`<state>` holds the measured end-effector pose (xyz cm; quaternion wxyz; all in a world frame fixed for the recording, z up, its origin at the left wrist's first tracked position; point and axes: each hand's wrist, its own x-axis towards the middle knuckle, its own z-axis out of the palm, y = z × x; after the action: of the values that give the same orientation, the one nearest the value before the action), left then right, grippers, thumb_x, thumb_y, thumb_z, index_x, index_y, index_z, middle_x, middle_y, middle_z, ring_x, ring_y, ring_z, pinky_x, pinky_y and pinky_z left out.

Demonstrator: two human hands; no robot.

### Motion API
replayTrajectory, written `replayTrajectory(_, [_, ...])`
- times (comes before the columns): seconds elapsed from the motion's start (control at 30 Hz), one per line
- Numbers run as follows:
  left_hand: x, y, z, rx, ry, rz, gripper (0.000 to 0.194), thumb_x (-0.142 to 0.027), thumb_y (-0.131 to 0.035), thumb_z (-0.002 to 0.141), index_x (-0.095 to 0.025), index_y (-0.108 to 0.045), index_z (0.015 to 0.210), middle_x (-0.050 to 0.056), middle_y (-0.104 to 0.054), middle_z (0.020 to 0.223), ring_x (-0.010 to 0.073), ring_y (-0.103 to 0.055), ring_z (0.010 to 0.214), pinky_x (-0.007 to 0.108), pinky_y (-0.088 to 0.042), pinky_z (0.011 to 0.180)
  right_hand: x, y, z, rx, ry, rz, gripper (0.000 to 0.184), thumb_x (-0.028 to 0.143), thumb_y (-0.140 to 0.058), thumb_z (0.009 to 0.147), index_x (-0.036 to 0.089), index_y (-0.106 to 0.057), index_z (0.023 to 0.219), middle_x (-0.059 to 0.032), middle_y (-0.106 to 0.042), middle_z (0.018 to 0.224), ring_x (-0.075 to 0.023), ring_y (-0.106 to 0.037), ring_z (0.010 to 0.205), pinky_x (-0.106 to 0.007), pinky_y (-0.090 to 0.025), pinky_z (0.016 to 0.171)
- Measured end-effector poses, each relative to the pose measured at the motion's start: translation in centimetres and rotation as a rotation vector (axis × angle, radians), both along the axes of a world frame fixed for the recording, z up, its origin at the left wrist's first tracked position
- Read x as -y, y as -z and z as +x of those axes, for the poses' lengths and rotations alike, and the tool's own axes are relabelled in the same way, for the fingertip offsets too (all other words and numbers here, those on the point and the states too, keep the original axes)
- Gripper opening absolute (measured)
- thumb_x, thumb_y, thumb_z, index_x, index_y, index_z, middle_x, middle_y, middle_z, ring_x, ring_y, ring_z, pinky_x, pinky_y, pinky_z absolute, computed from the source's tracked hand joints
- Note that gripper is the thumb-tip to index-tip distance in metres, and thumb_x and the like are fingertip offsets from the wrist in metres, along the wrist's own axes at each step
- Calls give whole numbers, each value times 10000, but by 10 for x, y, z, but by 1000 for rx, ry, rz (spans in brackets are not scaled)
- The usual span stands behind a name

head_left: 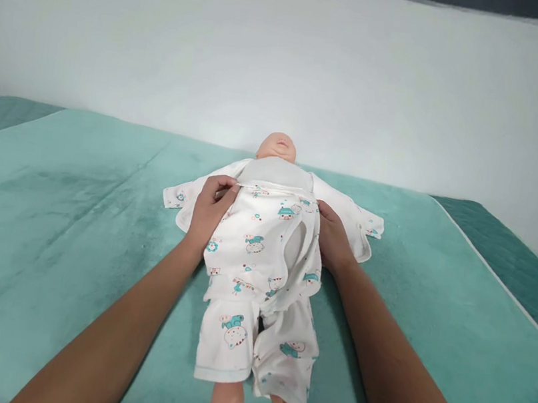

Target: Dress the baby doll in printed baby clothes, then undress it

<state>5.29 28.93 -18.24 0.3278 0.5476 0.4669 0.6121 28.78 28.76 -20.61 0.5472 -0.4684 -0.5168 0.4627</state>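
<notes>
A baby doll (278,146) lies on its back in the middle of a teal blanket (69,219), head away from me and bare feet toward me. It wears white printed trousers (258,274) with small teal animal figures. A matching white top (347,216) lies open beneath its torso. My left hand (210,209) is closed on the trousers' waistband at the doll's right side. At the other side of the waist my right hand (331,238) grips the fabric, its fingers partly tucked under the cloth.
The teal blanket covers a wide flat surface. A darker green cover (508,257) shows at the right and far left edges. A pale wall (289,63) rises right behind the doll's head.
</notes>
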Motion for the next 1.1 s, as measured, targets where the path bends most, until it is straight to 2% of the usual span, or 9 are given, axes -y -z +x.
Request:
replayTrajectory(0.07, [3,-4,4,-88,33,80,179,-339,-690,818,-242,-667,966,47,-596,1172,215,-530,1163,297,-423,952,0,0,-1,30,38,54,179,412,-608,842,238,-641,867,12,-665,846,-173,-563,814,-290,-449,752])
replayTrajectory(0.17, [7,-11,9,-259,96,84,240,-329,-715,802,-263,-685,1031,54,-553,1276,234,-503,1229,320,-418,982,-1,1,-3,93,177,192,165,412,-625,844,250,-598,862,13,-610,814,-174,-542,800,-289,-438,746])
replayTrajectory(0.27, [7,-15,13,-324,110,92,201,-334,-687,826,-262,-697,1014,48,-591,1213,229,-544,1156,318,-429,942,-6,1,-5,226,264,323,164,421,-599,876,257,-600,870,-18,-596,901,-195,-543,875,-316,-438,802])
replayTrajectory(0.4, [1,-10,14,-254,19,76,145,-342,-610,879,-226,-688,916,39,-674,1029,215,-593,984,314,-434,874,-16,-4,-9,341,280,498,180,421,-580,895,259,-619,827,-60,-607,1055,-244,-526,1069,-377,-405,945])
replayTrajectory(0.47, [-3,-5,12,-223,-44,36,158,-360,-587,894,-223,-665,886,26,-681,929,211,-590,903,318,-419,852,-21,-9,-13,355,231,493,188,433,-558,910,266,-629,864,-49,-630,1054,-242,-538,1053,-378,-403,946])
replayTrajectory(0.63, [-22,7,5,-187,-150,-11,149,-358,-537,920,-228,-570,855,1,-617,841,189,-547,822,303,-388,779,-40,-23,-15,473,151,349,246,468,-549,906,251,-609,806,14,-596,755,-185,-513,749,-311,-390,718])
replayTrajectory(0.87, [-58,13,1,-22,-119,-210,121,-253,-544,894,-207,-543,781,1,-585,794,179,-541,795,295,-396,750,-67,-33,-14,565,102,195,286,415,-570,875,219,-538,669,20,-487,650,-155,-418,652,-307,-329,629])
replayTrajectory(1.0, [-56,10,-2,-124,-20,-91,123,-314,-570,889,-216,-594,818,18,-628,870,199,-558,862,324,-417,835,-61,-32,-15,527,129,238,277,426,-583,880,229,-554,688,10,-538,702,-171,-474,700,-325,-382,685])
replayTrajectory(1.1, [-52,6,-7,-320,26,115,142,-370,-614,875,-233,-609,838,47,-639,1104,243,-512,1138,368,-340,1035,-60,-28,-10,519,74,400,215,427,-605,880,244,-607,766,-27,-633,1013,-225,-548,1003,-383,-400,911])
